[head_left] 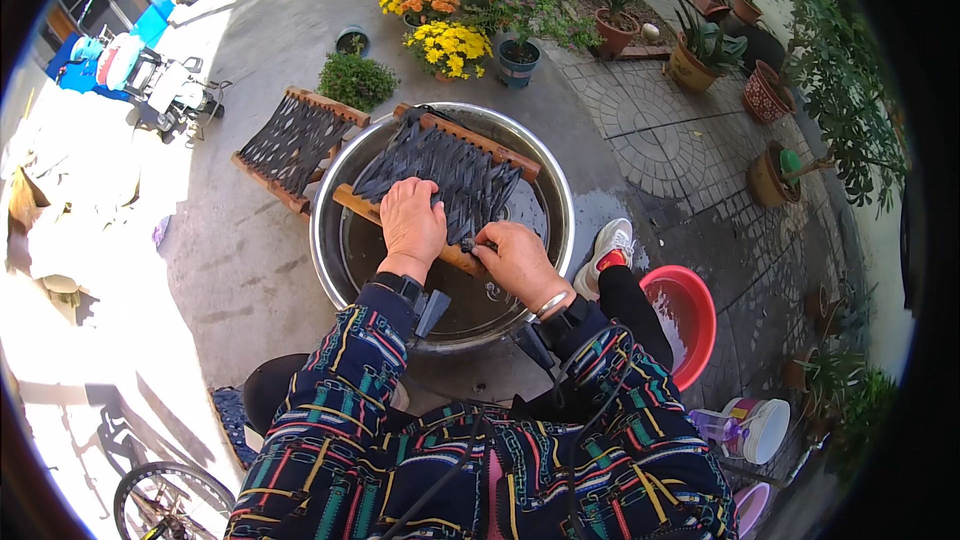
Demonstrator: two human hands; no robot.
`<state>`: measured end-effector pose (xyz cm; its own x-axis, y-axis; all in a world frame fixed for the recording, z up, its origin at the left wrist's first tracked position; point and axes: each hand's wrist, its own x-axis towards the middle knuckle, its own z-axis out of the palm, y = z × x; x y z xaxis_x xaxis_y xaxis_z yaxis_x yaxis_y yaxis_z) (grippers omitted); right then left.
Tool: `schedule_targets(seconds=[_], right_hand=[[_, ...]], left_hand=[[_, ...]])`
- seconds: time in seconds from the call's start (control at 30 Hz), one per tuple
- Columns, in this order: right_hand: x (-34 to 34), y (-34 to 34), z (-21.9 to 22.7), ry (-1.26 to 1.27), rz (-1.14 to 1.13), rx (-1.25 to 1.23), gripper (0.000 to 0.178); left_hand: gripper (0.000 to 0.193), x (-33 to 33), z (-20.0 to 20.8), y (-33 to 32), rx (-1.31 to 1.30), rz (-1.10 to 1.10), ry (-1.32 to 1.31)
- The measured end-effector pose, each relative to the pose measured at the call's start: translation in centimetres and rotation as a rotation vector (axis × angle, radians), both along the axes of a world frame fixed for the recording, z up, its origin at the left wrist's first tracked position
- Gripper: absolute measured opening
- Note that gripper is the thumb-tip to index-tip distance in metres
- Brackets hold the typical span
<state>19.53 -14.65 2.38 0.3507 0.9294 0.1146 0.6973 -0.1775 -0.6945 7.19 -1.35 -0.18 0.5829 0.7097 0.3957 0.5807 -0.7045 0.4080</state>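
Concrete yard, potted flowers beyond metal basin. Wooden stool with black strap seat inside basin. Left hand over basin's middle, palm down across near rail, grip can't tell. Right hand right of it, thumb and fingertips pinching strap end. Forearms reach in from basin's near side.

Glossy metal basin, wooden stool frame

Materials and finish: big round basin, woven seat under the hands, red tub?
Basin: metal, likely stainless steel; shiny, reflective rim.
Seat: bars look like wood, smooth, maybe varnished, brown; straps dark, flat, faint sheen, rubber or plastic, can't tell.
Tub: probably plastic; smooth, uniform red.
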Motion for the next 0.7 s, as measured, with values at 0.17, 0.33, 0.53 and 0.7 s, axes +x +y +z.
schedule_targets(seconds=[0.17,0.33,0.53,0.7], right_hand=[[0.9,0.5,-0.3,-0.204,-0.132,0.209,0.014],[2.8,1.1,-4.2,0.155,-0.362,0.236,0.015],[3.1,-1.4,-9.2,0.141,-0.398,-0.066,0.024],[2.2,0.8,-11.4,-0.351,-0.063,-0.75,0.026]], left_hand=[[0.028,0.1,0.0,-0.1,-0.025,-0.003,0.043],[0.027,0.1,0.1,0.2,0.001,0.001,0.0],[0.027,0.2,-0.2,0.2,0.017,-0.004,-0.011],[0.027,0.2,-0.1,0.4,0.047,-0.027,-0.058]])
